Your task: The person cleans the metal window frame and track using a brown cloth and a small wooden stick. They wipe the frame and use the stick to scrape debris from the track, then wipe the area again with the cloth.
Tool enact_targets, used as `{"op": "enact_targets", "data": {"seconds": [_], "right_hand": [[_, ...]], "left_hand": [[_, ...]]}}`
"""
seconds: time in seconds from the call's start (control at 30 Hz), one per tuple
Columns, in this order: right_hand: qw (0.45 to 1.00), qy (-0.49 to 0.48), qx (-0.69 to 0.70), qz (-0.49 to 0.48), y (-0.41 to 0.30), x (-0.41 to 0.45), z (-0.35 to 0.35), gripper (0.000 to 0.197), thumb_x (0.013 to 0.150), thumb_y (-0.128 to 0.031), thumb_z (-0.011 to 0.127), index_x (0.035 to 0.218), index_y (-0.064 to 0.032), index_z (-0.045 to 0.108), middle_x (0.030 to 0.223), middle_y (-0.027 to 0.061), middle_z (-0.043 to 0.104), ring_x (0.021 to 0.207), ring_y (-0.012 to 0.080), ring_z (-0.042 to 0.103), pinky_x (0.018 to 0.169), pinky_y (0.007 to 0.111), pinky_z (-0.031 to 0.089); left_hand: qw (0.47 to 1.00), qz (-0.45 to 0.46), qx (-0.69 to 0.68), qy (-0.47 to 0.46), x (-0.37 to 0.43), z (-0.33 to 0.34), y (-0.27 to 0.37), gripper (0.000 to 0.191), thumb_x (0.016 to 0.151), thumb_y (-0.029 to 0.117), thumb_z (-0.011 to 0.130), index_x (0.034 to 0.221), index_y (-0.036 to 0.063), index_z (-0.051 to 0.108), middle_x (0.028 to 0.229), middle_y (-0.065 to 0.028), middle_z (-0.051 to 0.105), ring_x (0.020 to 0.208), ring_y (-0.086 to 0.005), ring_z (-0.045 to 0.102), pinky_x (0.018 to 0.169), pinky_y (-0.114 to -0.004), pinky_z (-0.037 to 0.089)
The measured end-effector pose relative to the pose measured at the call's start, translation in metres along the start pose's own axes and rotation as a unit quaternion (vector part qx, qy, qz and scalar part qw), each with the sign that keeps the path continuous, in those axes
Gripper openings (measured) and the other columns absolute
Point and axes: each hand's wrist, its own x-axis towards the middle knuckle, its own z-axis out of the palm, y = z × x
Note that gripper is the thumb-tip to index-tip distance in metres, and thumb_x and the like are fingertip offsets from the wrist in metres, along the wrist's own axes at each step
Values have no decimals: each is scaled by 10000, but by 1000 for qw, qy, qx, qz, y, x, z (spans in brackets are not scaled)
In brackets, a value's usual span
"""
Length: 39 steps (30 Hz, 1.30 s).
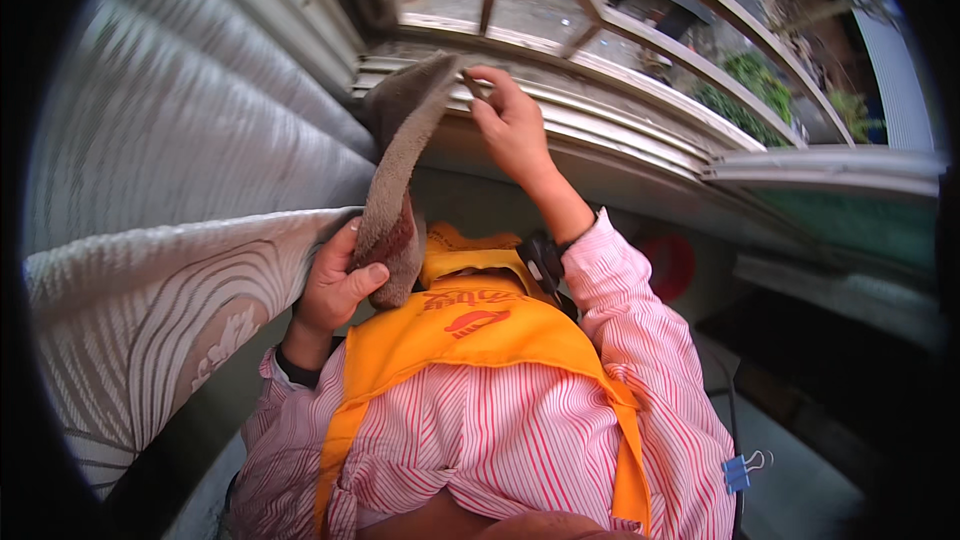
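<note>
A brown towelling cloth point(401, 157) with a dark reddish patch hangs in front of me, near the inner edge of a window. My left hand point(341, 277) grips its lower part, thumb in front and fingers behind. Higher up, at the window sill, my right hand point(510, 116) pinches a small brown piece at the cloth's upper corner between thumb and index finger; whether that piece belongs to the cloth, I cannot tell. The metal window track point(592, 116) runs behind my right hand.
A pale patterned curtain point(217, 292) hangs at the left, close to my left hand. Wooden lattice bars point(637, 26) stand outside the window, with plants beyond. A red round object point(667, 266) lies low at the right. A blue binder clip point(739, 474) is on a dark cord.
</note>
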Motion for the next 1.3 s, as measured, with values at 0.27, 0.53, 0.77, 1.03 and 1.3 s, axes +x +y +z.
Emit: {"op": "enact_targets", "data": {"seconds": [0.27, 0.53, 0.77, 1.03, 1.3], "right_hand": [[982, 139, 78, 105, 37, -151, -159, 280, 902, -29, 581, 1181, -41, 595, 663, -54, 498, 602, 13, 416, 535, 196, 346], [942, 217, 98, 235, 53, -276, -256, 289, 897, -54, 604, 1185, -28, 596, 704, -36, 546, 595, 24, 472, 508, 185, 363], [940, 158, 90, 290, 53, -333, -291, 353, 901, -45, 576, 1250, 9, 562, 786, -25, 579, 625, 27, 489, 532, 166, 374], [945, 188, 80, 255, 13, -299, -277, 384, 910, -23, 545, 1293, -11, 530, 767, -32, 547, 667, 35, 503, 568, 180, 396], [933, 287, -111, 186, 5, -217, -229, 356, 884, -23, 561, 1236, -74, 569, 650, 15, 496, 575, 80, 459, 560, 243, 416]], "left_hand": [[991, 90, -77, -69, 103, 79, -12, 630, 872, 60, 631, 1437, -4, 361, 1418, -126, 474, 1315, -236, 457, 1111, -368, 332], [861, 356, 303, -201, 180, 214, -23, 668, 860, 143, 657, 1443, 45, 346, 1407, -176, 432, 1271, -325, 446, 1065, -429, 351], [760, 323, 530, -193, 271, 271, -104, 614, 907, 281, 608, 1410, 3, 390, 1317, -223, 502, 1223, -374, 459, 1019, -439, 365], [758, 248, 533, -282, 294, 259, -74, 358, 860, 184, 620, 1199, 79, 578, 1048, -149, 644, 1035, -328, 596, 878, -418, 486], [618, 355, 593, -375, 276, 182, -39, 385, 775, 123, 690, 1138, 57, 582, 1030, -131, 591, 996, -331, 565, 873, -422, 461]]}}
